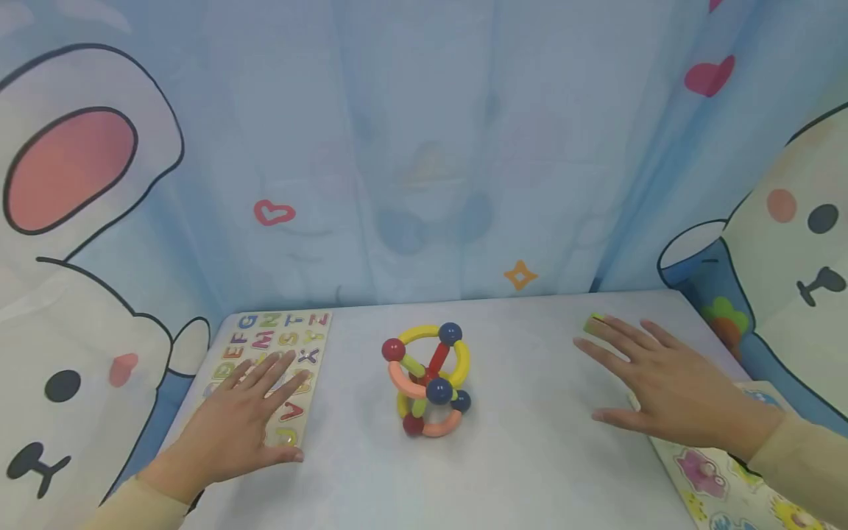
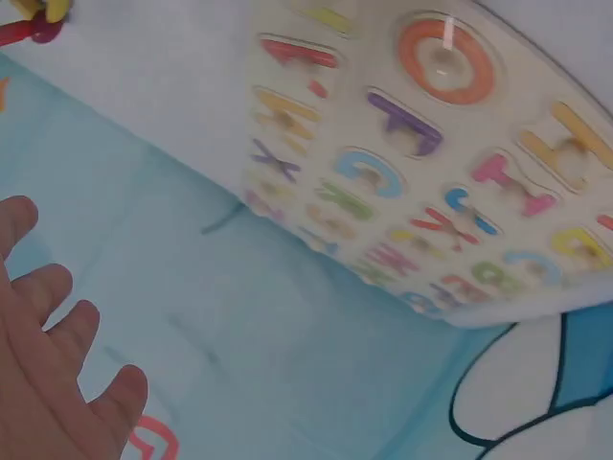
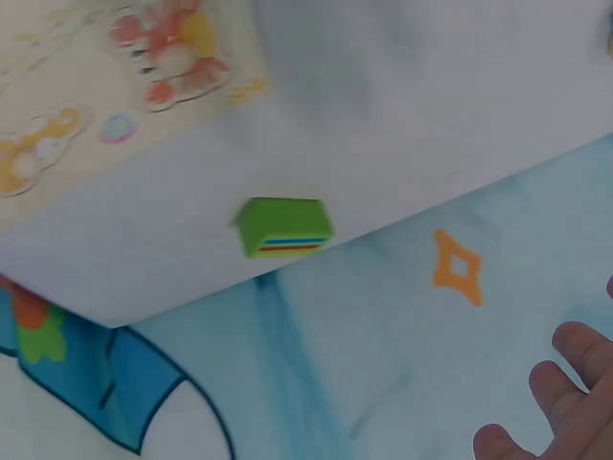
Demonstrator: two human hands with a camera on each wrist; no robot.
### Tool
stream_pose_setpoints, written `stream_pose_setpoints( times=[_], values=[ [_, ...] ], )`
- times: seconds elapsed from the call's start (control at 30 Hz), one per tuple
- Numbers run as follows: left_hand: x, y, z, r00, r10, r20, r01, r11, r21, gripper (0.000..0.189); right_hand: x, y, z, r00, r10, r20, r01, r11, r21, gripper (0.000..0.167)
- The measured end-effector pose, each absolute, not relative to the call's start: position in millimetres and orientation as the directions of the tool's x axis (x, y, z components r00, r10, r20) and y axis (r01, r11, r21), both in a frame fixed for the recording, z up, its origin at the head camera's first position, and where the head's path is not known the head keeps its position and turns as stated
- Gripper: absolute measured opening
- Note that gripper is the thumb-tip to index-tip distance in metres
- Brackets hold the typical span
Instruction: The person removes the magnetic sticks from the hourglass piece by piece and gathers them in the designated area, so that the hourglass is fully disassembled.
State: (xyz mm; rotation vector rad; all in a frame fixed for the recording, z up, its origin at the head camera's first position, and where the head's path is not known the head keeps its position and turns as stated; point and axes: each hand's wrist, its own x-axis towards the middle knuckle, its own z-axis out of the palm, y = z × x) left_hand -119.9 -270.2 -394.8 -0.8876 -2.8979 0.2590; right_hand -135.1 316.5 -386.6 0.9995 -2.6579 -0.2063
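A small construction of coloured rods and balls (image 1: 439, 391) stands mid-table, between my two hands and apart from both. My left hand (image 1: 241, 423) is spread palm down over the letter board (image 1: 303, 329), covering part of it; its fingers (image 2: 72, 345) hold nothing. Over on the right, my right hand (image 1: 669, 379) is spread with straight, separated fingers and grips nothing. Just beyond its fingertips in the head view lies a green block (image 3: 283, 228) with coloured stripes, partly hidden there by the fingers. The right wrist view shows that block resting on the table, apart from the hand.
A picture board (image 1: 676, 445) with animal pieces lies at the right front, partly beneath my right forearm in view. Behind the white table (image 1: 530, 456) hangs a light blue curtain (image 1: 424, 88) with printed bears, hearts and stars.
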Motion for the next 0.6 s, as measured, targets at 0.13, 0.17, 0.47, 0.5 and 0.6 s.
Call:
stream_pose_setpoints(
  times=[0.13,0.17,0.47,0.5,0.6],
  values=[
    [-123.0,-243.9,-390.8,-0.817,0.567,0.105,0.557,0.823,-0.111,0.105,-138.9,294.4,-382.9,-0.708,-0.667,0.233,-0.636,0.745,0.202,0.095],
    [-124.2,-237.0,-389.5,-0.811,0.572,0.123,0.563,0.821,-0.098,0.104,-139.6,289.1,-382.0,-0.707,-0.668,0.233,-0.638,0.744,0.197,0.095],
    [-135.1,-178.3,-385.5,-0.76,0.583,0.286,0.633,0.764,0.126,0.099,-139.0,229.4,-374.0,-0.727,-0.651,0.218,-0.657,0.752,0.053,0.094],
    [-136.0,-172.2,-385.9,-0.758,0.582,0.293,0.639,0.753,0.158,0.098,-138.7,222.6,-374.0,-0.731,-0.647,0.216,-0.656,0.754,0.034,0.094],
    [-138.3,-157.1,-388.4,-0.755,0.573,0.32,0.65,0.717,0.25,0.093,-138.2,204.1,-375.4,-0.736,-0.64,0.222,-0.659,0.752,-0.017,0.093]
  ],
)
